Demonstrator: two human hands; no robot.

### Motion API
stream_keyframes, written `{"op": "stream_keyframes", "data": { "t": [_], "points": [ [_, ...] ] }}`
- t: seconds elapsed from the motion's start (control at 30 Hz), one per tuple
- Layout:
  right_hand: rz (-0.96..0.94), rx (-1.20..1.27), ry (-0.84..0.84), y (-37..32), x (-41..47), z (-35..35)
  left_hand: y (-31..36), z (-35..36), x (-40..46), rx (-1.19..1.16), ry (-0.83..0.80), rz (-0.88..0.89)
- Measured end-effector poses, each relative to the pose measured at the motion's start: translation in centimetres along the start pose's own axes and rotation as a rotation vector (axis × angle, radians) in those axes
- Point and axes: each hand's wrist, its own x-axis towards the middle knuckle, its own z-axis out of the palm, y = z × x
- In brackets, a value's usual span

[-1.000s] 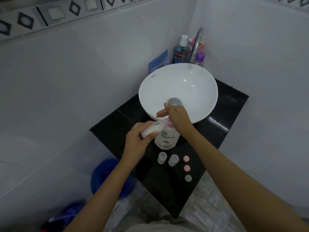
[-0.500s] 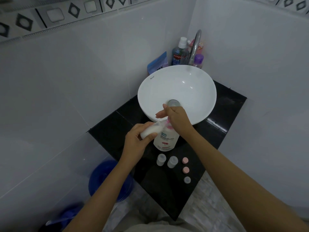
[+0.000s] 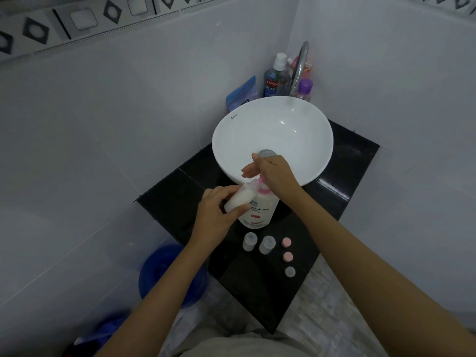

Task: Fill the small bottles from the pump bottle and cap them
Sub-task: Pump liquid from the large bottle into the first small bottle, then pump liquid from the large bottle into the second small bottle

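A white pump bottle [image 3: 260, 211] with a pink pump stands on the black counter [image 3: 257, 287] in front of the basin. My right hand [image 3: 273, 173] rests on top of the pump head, fingers extended. My left hand [image 3: 219, 215] holds a small bottle [image 3: 240, 198], whitish inside, tilted with its mouth at the pump's spout. Two small uncapped bottles [image 3: 249, 241] [image 3: 267, 244] stand in front of the pump bottle. To their right lie two pink caps [image 3: 286, 242] [image 3: 287, 256] and one grey cap [image 3: 290, 271].
A white bowl basin [image 3: 273, 135] sits behind the pump bottle, with a curved tap [image 3: 301, 65], a mouthwash bottle [image 3: 274, 78] and other toiletries in the corner. A blue bucket [image 3: 167, 274] stands on the floor to the left, below the counter. White tiled walls close in both sides.
Both hands stay at the pump bottle. The pink pump neck shows more below my right hand, which has risen slightly. The view has shifted a little.
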Motion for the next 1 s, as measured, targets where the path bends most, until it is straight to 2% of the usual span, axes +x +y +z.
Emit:
{"op": "stream_keyframes", "data": {
  "t": [0.13,0.23,0.43,0.63,1.0],
  "points": [
    [0.001,0.023,0.001,0.0,0.2,0.0,-0.2,0.1,0.0,0.05,-0.04,-0.024],
    [-0.003,0.016,0.012,0.0,0.3,0.1,-1.6,0.2,-0.3,0.017,-0.065,-0.115],
    [-0.011,0.036,0.003,-0.3,0.2,0.0,-6.3,1.3,-1.7,0.129,-0.147,-0.264],
    [-0.002,0.036,0.002,-0.2,0.0,0.0,-9.4,2.4,-2.7,0.231,-0.231,-0.27],
    [-0.002,0.038,0.012,0.1,-0.1,0.2,-10.1,2.9,-2.6,0.213,-0.246,-0.286]
  ]
}}
